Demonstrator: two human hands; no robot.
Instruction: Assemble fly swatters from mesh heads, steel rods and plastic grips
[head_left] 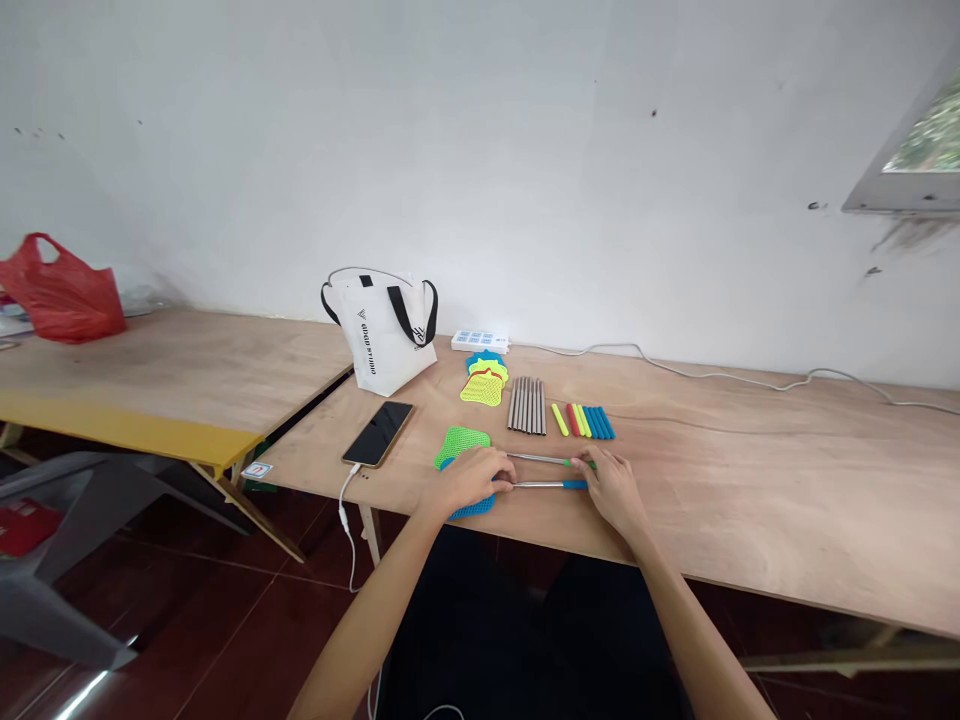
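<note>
My left hand (pixel 474 478) rests, fingers curled, over a blue mesh swatter head (pixel 472 507) and pinches the metal end of a rod with a blue handle (pixel 551 485). A green mesh head (pixel 461 440) lies just above it. My right hand (pixel 611 483) lies on the handle end of a second rod with a green handle (pixel 544 459), fingers bent down on it. Behind lie a row of bare metal rods (pixel 527 405), several coloured handle sleeves (pixel 583 421) and a pile of yellow and blue mesh heads (pixel 485 380).
A phone (pixel 379 433) on a white cable lies at the left of the wooden table (pixel 750 480). A white tote bag (pixel 386 335) and a power strip (pixel 480 342) stand near the wall. A second table holds a red plastic bag (pixel 64 293).
</note>
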